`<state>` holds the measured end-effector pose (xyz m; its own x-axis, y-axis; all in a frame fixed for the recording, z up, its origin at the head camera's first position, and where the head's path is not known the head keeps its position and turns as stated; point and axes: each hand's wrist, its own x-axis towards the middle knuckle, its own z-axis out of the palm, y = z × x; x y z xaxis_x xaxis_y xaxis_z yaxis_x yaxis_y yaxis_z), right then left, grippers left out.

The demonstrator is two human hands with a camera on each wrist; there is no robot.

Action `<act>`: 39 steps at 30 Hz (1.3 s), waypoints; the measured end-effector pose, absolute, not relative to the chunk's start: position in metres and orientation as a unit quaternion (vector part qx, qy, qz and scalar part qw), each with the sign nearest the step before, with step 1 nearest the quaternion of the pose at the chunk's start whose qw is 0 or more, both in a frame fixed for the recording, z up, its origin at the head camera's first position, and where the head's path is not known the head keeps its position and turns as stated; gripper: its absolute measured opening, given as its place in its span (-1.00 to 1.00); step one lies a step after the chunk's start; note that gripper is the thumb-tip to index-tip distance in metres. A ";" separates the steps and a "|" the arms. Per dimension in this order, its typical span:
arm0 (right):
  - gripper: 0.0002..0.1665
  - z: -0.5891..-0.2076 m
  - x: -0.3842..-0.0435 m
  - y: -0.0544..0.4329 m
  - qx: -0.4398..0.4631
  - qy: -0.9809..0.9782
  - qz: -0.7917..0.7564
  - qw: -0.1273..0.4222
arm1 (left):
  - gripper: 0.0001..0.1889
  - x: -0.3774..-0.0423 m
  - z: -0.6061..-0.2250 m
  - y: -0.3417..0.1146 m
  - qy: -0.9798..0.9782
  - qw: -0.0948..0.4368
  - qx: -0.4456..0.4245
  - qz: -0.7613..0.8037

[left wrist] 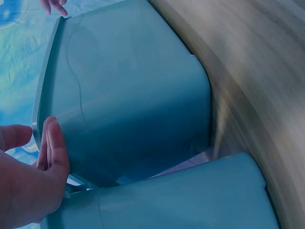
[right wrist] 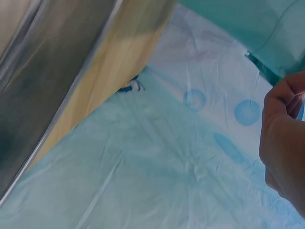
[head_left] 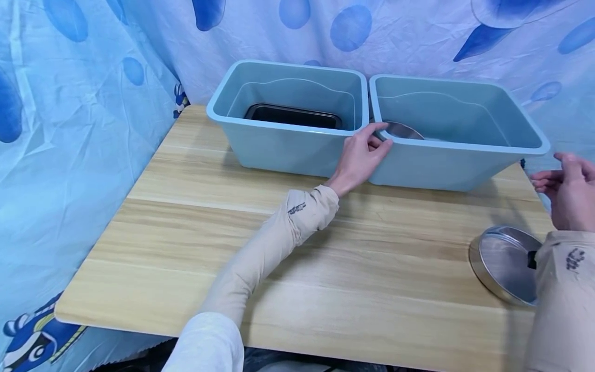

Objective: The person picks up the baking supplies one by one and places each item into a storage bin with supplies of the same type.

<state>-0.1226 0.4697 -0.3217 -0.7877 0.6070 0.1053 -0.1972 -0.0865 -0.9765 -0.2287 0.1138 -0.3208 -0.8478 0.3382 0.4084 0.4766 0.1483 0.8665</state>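
In the head view, a person's left hand [head_left: 355, 157] holds the near left corner of the right bin [head_left: 418, 163], thumb and fingers bracketing its rim, while the right hand [head_left: 574, 191] hangs just off the far end, fingers loosely bent around nothing. The bin stands on a wooden table [head_left: 209, 248] beside the left bin [head_left: 288, 150], a metal piece [head_left: 403, 131] inside it; a round metal pan [head_left: 506, 266] lies near the right forearm. Dark marks [head_left: 296, 208] on the sleeve are illegible, and no brand can be read. The left wrist view shows fingers flat against smooth, seemingly stiff plastic, probably light but slick, its turned rim at both ends likely the surest hold. In the right wrist view, the bent fingers run out of frame near the bin's edge; contact cannot be told.
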 end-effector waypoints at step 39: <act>-0.71 -0.295 -0.152 0.477 -0.199 -0.664 0.692 0.203 | -0.59 -0.136 -0.352 0.231 -0.815 -0.210 -0.367 -0.396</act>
